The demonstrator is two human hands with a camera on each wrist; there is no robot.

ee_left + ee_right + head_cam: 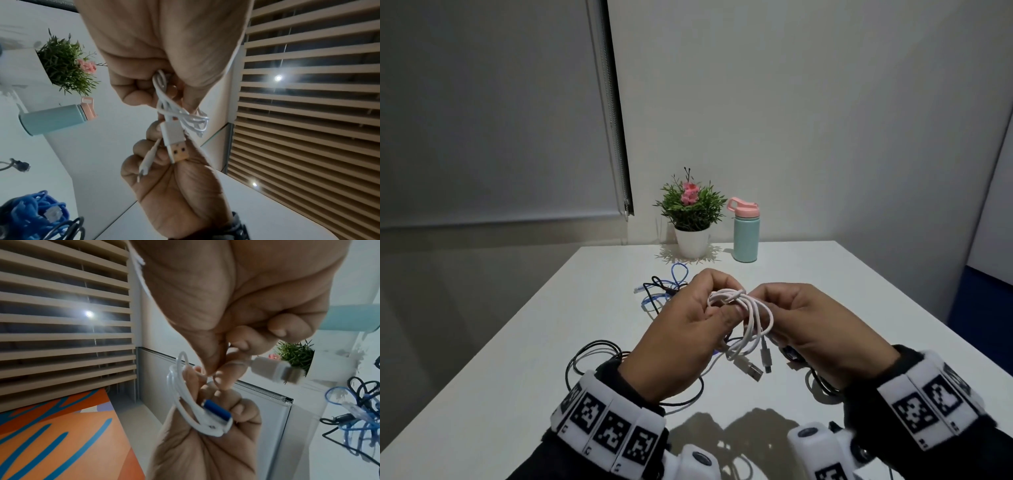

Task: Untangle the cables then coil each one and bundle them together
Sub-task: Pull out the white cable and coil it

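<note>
A white USB cable (751,320) is gathered in loose loops above the table (842,308), held between both hands. My left hand (717,308) grips one side of the loops with curled fingers. My right hand (760,297) pinches the other side at the top. Both plugs hang below the loops: the metal USB plug (752,371) and a smaller plug (766,359). The left wrist view shows the white cable (162,91) running through my curled left fingers, and the USB plug (176,144). A blue network cable (655,296) and a black cable (599,356) lie tangled on the table.
A potted plant (691,222) and a mint bottle with a pink lid (745,236) stand at the table's far edge. More black cable (822,387) lies under my right wrist. A roller blind covers the window on the left.
</note>
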